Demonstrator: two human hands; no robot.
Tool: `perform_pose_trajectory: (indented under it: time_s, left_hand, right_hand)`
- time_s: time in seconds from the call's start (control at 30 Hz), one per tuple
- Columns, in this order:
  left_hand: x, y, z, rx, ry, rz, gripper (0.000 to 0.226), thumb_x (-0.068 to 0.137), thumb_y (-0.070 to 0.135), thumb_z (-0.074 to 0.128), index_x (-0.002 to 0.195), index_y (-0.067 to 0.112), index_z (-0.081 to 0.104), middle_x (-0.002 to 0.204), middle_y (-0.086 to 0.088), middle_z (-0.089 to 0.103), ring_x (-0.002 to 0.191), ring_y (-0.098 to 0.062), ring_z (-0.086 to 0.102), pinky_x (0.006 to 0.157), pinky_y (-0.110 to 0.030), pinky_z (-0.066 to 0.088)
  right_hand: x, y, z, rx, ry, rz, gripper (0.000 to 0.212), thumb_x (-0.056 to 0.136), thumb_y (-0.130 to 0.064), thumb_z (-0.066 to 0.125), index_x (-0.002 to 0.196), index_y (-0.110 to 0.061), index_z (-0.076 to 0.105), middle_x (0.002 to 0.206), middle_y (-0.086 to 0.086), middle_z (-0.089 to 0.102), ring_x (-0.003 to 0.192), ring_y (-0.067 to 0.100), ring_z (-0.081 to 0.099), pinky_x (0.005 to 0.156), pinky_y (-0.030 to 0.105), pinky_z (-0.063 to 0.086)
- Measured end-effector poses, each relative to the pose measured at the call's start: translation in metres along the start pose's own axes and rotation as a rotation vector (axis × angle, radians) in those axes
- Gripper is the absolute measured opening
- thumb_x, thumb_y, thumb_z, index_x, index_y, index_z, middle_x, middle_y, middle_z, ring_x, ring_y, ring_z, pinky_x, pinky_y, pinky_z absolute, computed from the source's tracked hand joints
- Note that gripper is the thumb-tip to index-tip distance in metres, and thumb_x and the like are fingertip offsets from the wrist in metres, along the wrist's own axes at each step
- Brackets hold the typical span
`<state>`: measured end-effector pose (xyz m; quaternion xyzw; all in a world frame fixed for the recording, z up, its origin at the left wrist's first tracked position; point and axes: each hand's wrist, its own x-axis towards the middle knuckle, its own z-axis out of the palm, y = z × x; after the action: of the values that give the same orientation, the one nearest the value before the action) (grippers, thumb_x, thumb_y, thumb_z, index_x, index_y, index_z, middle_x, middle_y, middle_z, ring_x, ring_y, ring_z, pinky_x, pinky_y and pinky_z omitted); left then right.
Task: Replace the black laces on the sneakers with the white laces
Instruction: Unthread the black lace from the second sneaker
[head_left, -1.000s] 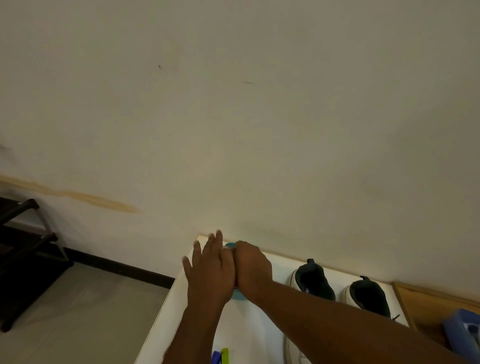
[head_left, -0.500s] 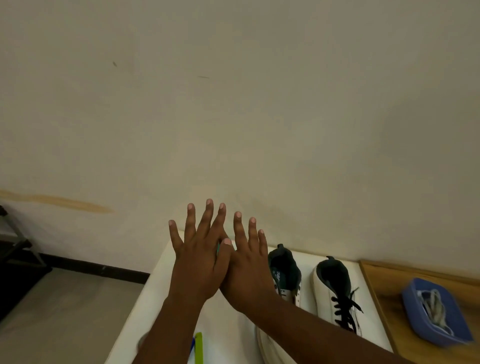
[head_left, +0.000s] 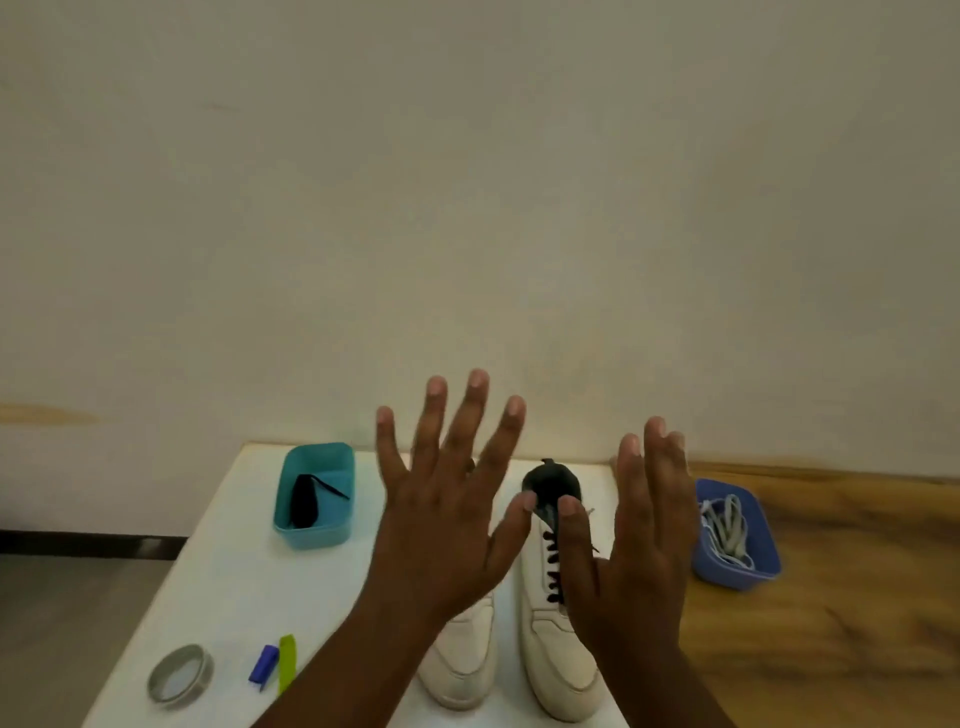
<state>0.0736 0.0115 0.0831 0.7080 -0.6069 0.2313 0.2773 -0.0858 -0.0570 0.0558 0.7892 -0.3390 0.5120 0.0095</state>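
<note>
Both hands, left (head_left: 441, 525) and right (head_left: 636, 561), hover with fingers spread and empty above two sneakers (head_left: 553, 639) on the white worktop (head_left: 218, 587). The right shoe's black lace (head_left: 553, 564) looks thin and limp, best pinched at its loose end near the tongue. White laces (head_left: 727, 525) lie in the blue tray (head_left: 748, 571) just right; a teal tray (head_left: 314, 535), tape (head_left: 179, 675) and clips (head_left: 275, 667) sit clear to the left.

Both hands (head_left: 447, 525) bare; forearms unsleeved, no rings.

White table (head_left: 218, 582), teal bin (head_left: 332, 530) at 11 o'clock, sneakers (head_left: 556, 639) centre, tape roll (head_left: 180, 675) at 8, wooden surface (head_left: 831, 623), blue bin (head_left: 763, 566) at 3.
</note>
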Motion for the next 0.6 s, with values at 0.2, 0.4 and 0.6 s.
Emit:
perform_pose_trajectory:
  time_s: [0.2,0.4,0.6]
  left_hand:
    - [-0.023,0.061,0.061,0.078,-0.421,-0.075,0.075,0.097,0.05,0.046,0.16,0.032,0.009,0.169,-0.01,0.0,0.154,-0.039,0.001,0.113,-0.072,0.013]
    - [-0.026,0.089,0.065,0.013,-0.42,-0.197,0.068,0.097,0.044,0.032,0.16,0.03,0.011,0.168,-0.006,0.013,0.154,-0.036,0.011,0.115,-0.069,0.014]
    - [-0.048,0.113,0.091,-0.25,-0.474,-0.356,0.055,0.097,0.022,0.054,0.149,0.035,0.041,0.158,0.007,0.037,0.145,-0.023,0.033,0.115,-0.045,0.034]
  right_hand:
    - [-0.03,0.069,-0.011,-0.05,-0.367,0.25,0.057,0.106,-0.042,0.039,0.16,-0.028,0.027,0.169,-0.004,0.016,0.156,0.019,0.016,0.121,0.048,0.031]
    - [-0.027,0.099,-0.021,0.194,-0.536,0.569,0.05,0.105,-0.043,0.047,0.152,-0.03,0.041,0.149,-0.013,0.049,0.129,0.001,0.049,0.105,0.022,0.04]
    - [-0.034,0.121,-0.007,0.407,-0.594,0.959,0.04,0.103,-0.043,0.053,0.099,-0.008,0.071,0.093,0.012,0.071,0.089,0.031,0.066,0.081,0.049,0.055]
